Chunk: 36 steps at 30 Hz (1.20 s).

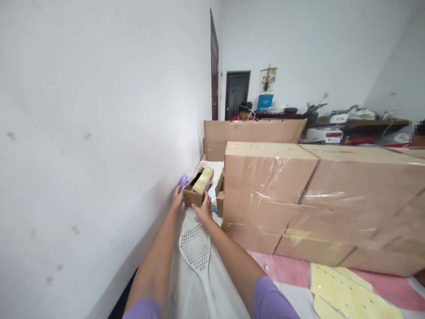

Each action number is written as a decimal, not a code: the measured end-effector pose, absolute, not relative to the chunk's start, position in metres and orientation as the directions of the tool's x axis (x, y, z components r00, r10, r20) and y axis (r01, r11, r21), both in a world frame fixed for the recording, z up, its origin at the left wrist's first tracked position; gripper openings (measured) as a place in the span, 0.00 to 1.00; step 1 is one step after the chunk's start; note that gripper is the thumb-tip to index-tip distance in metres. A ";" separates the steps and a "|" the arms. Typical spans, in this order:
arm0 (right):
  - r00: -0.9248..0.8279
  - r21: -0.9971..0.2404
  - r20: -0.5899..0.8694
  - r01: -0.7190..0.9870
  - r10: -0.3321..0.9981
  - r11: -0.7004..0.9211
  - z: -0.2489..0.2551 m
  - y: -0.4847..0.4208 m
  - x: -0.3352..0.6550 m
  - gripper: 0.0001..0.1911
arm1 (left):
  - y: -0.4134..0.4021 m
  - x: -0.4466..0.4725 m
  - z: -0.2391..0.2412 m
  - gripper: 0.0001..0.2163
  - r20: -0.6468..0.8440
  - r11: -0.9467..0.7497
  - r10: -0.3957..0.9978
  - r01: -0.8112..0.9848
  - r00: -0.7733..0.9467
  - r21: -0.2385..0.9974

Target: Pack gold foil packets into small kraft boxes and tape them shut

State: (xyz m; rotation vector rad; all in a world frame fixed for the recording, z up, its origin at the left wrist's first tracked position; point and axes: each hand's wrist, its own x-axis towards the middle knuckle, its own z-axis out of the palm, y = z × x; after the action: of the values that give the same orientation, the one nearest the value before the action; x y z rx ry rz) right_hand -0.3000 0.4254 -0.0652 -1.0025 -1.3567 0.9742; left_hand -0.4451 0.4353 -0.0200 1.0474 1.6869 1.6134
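Note:
A small brown cardboard box [193, 197] with an opening in its top and a strip of yellowish tape across it sits between my two hands. My left hand [178, 197] is closed on its left side, close to the white wall. The right side and near lower corner are gripped by my right hand [203, 208]. Just behind my left hand lies a purple packet [185, 180]. Between my forearms is a white plastic paddle [195, 248], full of holes, with a long handle pointing toward me. What the box contains cannot be made out.
Large taped cardboard boxes [265, 186] form a wall on the right, with a cardboard panel [252, 133] behind. The white wall [99, 155] runs close along the left. A patterned pink and yellow cloth [352, 288] covers the surface. Two other people are partly visible beyond the cartons.

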 end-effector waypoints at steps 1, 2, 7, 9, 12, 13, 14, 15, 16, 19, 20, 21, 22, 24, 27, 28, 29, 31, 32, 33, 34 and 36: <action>-0.017 -0.949 0.316 0.002 0.949 0.316 -0.061 0.419 -0.297 0.47 | 0.425 -0.444 -0.016 0.22 0.114 -0.044 0.827 0.140 -0.551 0.989; -0.029 -0.941 0.339 -0.022 0.940 0.338 -0.057 0.412 -0.294 0.46 | 0.414 -0.445 -0.011 0.24 0.116 -0.050 0.812 0.130 -0.572 0.990; -0.090 -0.893 0.442 -0.137 0.892 0.429 -0.028 0.357 -0.279 0.38 | 0.338 -0.449 0.014 0.28 0.139 -0.093 0.753 0.106 -0.643 0.990; -0.122 -0.869 0.488 -0.163 0.864 0.467 -0.016 0.319 -0.268 0.35 | 0.296 -0.442 0.020 0.28 0.161 -0.120 0.730 0.107 -0.664 0.987; -0.243 -0.818 0.575 -0.176 0.781 0.547 -0.008 0.249 -0.247 0.32 | 0.229 -0.417 0.017 0.29 0.172 -0.157 0.726 0.084 -0.666 0.984; -0.288 -0.808 0.589 -0.178 0.755 0.562 -0.008 0.225 -0.239 0.32 | 0.208 -0.406 0.013 0.30 0.169 -0.164 0.733 0.070 -0.659 0.984; -0.321 -0.807 0.588 -0.179 0.742 0.563 -0.010 0.203 -0.230 0.32 | 0.189 -0.393 0.009 0.30 0.163 -0.166 0.741 0.058 -0.651 0.984; -0.335 -0.816 0.575 -0.178 0.746 0.549 -0.014 0.183 -0.221 0.32 | 0.171 -0.381 0.004 0.31 0.155 -0.163 0.749 0.048 -0.644 0.985; -0.332 -0.831 0.554 -0.174 0.763 0.528 -0.017 0.166 -0.211 0.33 | 0.155 -0.368 -0.001 0.31 0.144 -0.154 0.757 0.040 -0.638 0.987; -0.259 -0.870 0.493 -0.170 0.831 0.463 -0.026 0.129 -0.174 0.35 | 0.112 -0.328 -0.014 0.34 0.095 -0.104 0.764 0.023 -0.638 0.994; -0.236 -0.877 0.479 -0.165 0.845 0.451 -0.027 0.119 -0.160 0.35 | 0.099 -0.314 -0.017 0.34 0.081 -0.090 0.764 0.019 -0.640 0.996; -0.217 -0.884 0.465 -0.153 0.858 0.441 -0.027 0.110 -0.144 0.36 | 0.085 -0.299 -0.021 0.34 0.071 -0.080 0.764 0.015 -0.642 0.997; -0.208 -0.892 0.452 -0.131 0.868 0.433 -0.026 0.100 -0.127 0.36 | 0.071 -0.283 -0.023 0.34 0.065 -0.076 0.764 0.011 -0.642 0.997; -0.209 -0.902 0.431 -0.071 0.878 0.426 -0.025 0.079 -0.089 0.34 | 0.042 -0.246 -0.029 0.34 0.062 -0.082 0.774 -0.001 -0.630 0.997; -0.173 -0.899 0.431 -0.001 0.886 0.438 -0.032 0.042 -0.027 0.28 | -0.001 -0.185 -0.037 0.32 0.051 -0.094 0.818 -0.046 -0.572 0.995; -0.141 -0.899 0.431 0.020 0.891 0.438 -0.038 0.030 -0.007 0.27 | -0.012 -0.167 -0.039 0.32 0.048 -0.092 0.846 -0.056 -0.531 0.994; -0.103 -0.903 0.421 0.043 0.901 0.427 -0.046 0.020 0.012 0.25 | -0.021 -0.151 -0.042 0.31 0.054 -0.082 0.878 -0.038 -0.475 0.996; -0.040 -0.923 0.375 0.083 0.926 0.377 -0.062 0.005 0.045 0.24 | -0.027 -0.134 -0.044 0.29 0.081 -0.058 0.929 0.074 -0.361 0.996; -0.023 -0.933 0.346 0.097 0.938 0.347 -0.071 0.000 0.058 0.24 | -0.024 -0.134 -0.044 0.28 0.095 -0.050 0.942 0.147 -0.321 0.988; -0.017 -0.940 0.323 0.110 0.946 0.323 -0.078 -0.003 0.069 0.24 | -0.015 -0.141 -0.041 0.26 0.110 -0.042 0.944 0.217 -0.310 0.975; -0.018 -0.942 0.309 0.127 0.951 0.309 -0.084 -0.004 0.079 0.24 | -0.001 -0.154 -0.035 0.24 0.125 -0.031 0.933 0.271 -0.338 0.962; -0.040 -0.931 0.313 0.184 0.949 0.315 -0.092 -0.003 0.092 0.26 | 0.036 -0.195 -0.017 0.18 0.166 0.001 0.872 0.340 -0.461 0.940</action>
State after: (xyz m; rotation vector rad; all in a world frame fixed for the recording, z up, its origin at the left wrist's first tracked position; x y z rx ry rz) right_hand 0.0918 -0.0034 -0.0916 -1.0932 -1.4880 0.8784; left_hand -0.1950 0.0360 -0.0173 1.2466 1.8088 1.4713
